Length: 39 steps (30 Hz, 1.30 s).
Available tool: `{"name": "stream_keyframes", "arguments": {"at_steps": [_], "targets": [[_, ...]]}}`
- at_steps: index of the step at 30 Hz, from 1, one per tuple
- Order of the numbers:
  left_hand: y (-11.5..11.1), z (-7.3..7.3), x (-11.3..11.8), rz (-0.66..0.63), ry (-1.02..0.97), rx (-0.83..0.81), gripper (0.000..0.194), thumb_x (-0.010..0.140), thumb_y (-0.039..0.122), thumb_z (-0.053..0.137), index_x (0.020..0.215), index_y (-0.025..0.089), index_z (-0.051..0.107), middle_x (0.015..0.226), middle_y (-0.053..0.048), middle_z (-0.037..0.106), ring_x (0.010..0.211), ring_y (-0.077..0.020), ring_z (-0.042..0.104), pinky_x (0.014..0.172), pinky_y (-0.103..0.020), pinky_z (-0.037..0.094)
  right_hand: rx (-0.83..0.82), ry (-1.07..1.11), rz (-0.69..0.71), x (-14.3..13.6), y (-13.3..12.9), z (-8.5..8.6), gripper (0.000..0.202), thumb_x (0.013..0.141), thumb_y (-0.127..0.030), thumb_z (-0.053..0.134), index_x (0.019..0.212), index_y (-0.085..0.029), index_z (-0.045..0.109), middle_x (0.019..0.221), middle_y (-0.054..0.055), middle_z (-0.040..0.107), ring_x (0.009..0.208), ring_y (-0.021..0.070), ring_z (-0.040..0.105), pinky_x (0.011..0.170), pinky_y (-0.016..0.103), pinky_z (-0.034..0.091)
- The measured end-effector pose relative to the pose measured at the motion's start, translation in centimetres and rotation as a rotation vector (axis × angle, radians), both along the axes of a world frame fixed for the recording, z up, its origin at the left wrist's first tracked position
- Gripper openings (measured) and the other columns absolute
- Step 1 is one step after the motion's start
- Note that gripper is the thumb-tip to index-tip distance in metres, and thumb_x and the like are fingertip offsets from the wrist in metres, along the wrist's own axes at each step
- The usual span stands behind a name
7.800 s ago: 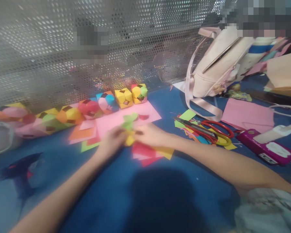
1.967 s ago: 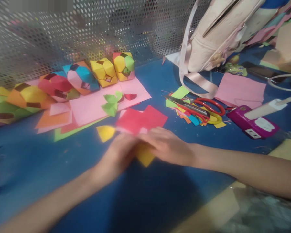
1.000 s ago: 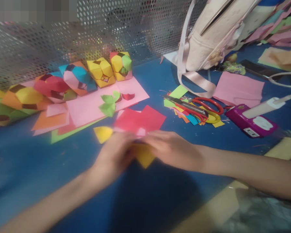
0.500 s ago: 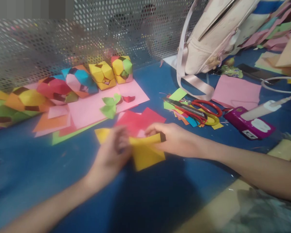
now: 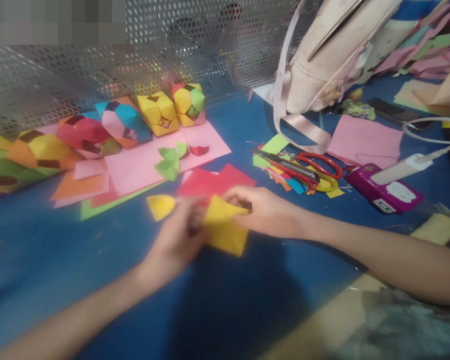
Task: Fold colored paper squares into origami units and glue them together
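A yellow sheet of paper (image 5: 228, 227) is held between my two hands above the blue table. My right hand (image 5: 260, 207) pinches its right edge, thumb in front. At its left edge my left hand (image 5: 182, 227) is closed, with the fingers blurred and partly hidden. Behind the hands lies red paper (image 5: 213, 181). A small folded yellow piece (image 5: 160, 206) rests just left of my left hand. Folded green pieces (image 5: 168, 162) and a small red piece (image 5: 199, 150) lie on pink paper (image 5: 138, 167) farther back.
Several folded paper balls (image 5: 158, 114) line the perforated metal panel (image 5: 150, 50). To the right are red-handled scissors (image 5: 318, 165) over paper scraps, a purple device (image 5: 382, 190) with a white plug and cable, a pink sheet (image 5: 365, 140) and a white bag (image 5: 318, 55).
The yellow sheet has been turned in my hands; its folded-over upper edge now shows as a raised corner. My left hand has shifted slightly, uncovering more of the small yellow piece.
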<state>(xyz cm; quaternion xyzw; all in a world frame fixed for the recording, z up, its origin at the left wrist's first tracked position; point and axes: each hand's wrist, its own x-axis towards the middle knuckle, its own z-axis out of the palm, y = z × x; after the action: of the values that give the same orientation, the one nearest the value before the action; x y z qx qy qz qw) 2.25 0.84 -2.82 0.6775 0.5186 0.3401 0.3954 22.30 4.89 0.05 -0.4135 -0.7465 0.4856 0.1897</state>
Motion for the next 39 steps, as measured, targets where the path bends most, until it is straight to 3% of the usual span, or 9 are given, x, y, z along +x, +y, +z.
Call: {"name": "stream_keyframes", "arguments": {"at_steps": [6, 10, 14, 20, 26, 30, 34, 39], "targets": [[-0.5, 0.0, -0.4, -0.127, 0.202, 0.146, 0.042, 0.08, 0.007, 0.05, 0.118, 0.023, 0.043, 0.09, 0.0, 0.06, 0.077, -0.0102, 0.059, 0.067, -0.022, 0.049, 0.199, -0.139, 0.108, 0.0, 0.1, -1.0, 0.038, 0.072, -0.003, 0.051, 0.107, -0.017, 0.054, 0.102, 0.005, 0.065, 0.091, 0.0173, 0.06, 0.073, 0.027, 0.044], [-0.7, 0.2, -0.8, -0.226, 0.348, 0.257, 0.04, 0.084, 0.01, 0.046, 0.123, 0.02, 0.041, 0.096, -0.004, 0.061, 0.078, -0.0119, 0.06, 0.07, -0.025, 0.05, 0.46, -0.222, 0.278, 0.3, 0.4, -1.3, 0.024, 0.075, -0.003, 0.052, 0.095, -0.015, 0.058, 0.088, 0.005, 0.064, 0.084, 0.0176, 0.057, 0.074, 0.029, 0.04], [-0.6, 0.5, -1.2, -0.346, 0.393, 0.314, 0.039, 0.087, 0.012, 0.043, 0.124, 0.021, 0.04, 0.101, -0.007, 0.061, 0.085, -0.0149, 0.061, 0.075, -0.028, 0.051, 0.693, -0.214, 0.406, 0.7, 0.7, -1.5, 0.015, 0.08, -0.004, 0.048, 0.085, -0.013, 0.059, 0.08, 0.005, 0.062, 0.076, 0.016, 0.053, 0.07, 0.027, 0.036], [-0.3, 0.9, -1.7, -0.436, 0.417, 0.329, 0.045, 0.086, 0.008, 0.043, 0.128, 0.023, 0.04, 0.108, -0.007, 0.06, 0.092, -0.0164, 0.061, 0.08, -0.029, 0.051, 0.897, -0.247, 0.522, 1.1, 0.7, -1.6, 0.025, 0.086, -0.004, 0.037, 0.083, -0.014, 0.06, 0.077, 0.005, 0.061, 0.072, 0.0159, 0.047, 0.066, 0.028, 0.032], [-0.4, 1.1, -1.6, -0.372, 0.314, 0.228, 0.029, 0.085, 0.016, 0.047, 0.11, 0.025, 0.057, 0.092, -0.003, 0.064, 0.075, -0.0157, 0.062, 0.066, -0.025, 0.053, 1.033, -0.354, 0.557, 1.1, 0.3, -1.1, 0.023, 0.085, -0.009, 0.04, 0.073, -0.015, 0.059, 0.072, 0.004, 0.058, 0.065, 0.0153, 0.044, 0.064, 0.029, 0.029], [-0.5, 1.6, -1.1, -0.396, 0.243, 0.153, 0.021, 0.086, 0.016, 0.046, 0.101, 0.023, 0.059, 0.09, -0.004, 0.064, 0.077, -0.0173, 0.061, 0.067, -0.027, 0.053, 1.188, -0.37, 0.561, 0.8, -0.3, -0.8, 0.019, 0.085, -0.018, 0.043, 0.073, -0.016, 0.058, 0.064, 0.003, 0.054, 0.059, 0.0157, 0.043, 0.061, 0.032, 0.028], [-0.5, 2.2, -0.7, -0.41, 0.217, 0.129, 0.017, 0.086, 0.017, 0.046, 0.09, 0.022, 0.061, 0.087, -0.004, 0.064, 0.074, -0.0168, 0.061, 0.064, -0.026, 0.052, 1.313, -0.397, 0.583, 0.6, -0.8, -0.7, 0.023, 0.086, -0.009, 0.041, 0.073, -0.017, 0.058, 0.061, 0.001, 0.053, 0.059, 0.0149, 0.044, 0.06, 0.031, 0.027], [-0.5, 2.5, -1.0, -0.387, 0.238, 0.124, 0.015, 0.084, 0.019, 0.048, 0.089, 0.024, 0.062, 0.087, -0.003, 0.065, 0.073, -0.0172, 0.061, 0.063, -0.027, 0.051, 1.299, -0.374, 0.601, 0.9, -1.0, -0.9, 0.026, 0.086, -0.007, 0.042, 0.066, -0.016, 0.056, 0.063, 0.002, 0.054, 0.062, 0.0144, 0.044, 0.059, 0.029, 0.028]]}}
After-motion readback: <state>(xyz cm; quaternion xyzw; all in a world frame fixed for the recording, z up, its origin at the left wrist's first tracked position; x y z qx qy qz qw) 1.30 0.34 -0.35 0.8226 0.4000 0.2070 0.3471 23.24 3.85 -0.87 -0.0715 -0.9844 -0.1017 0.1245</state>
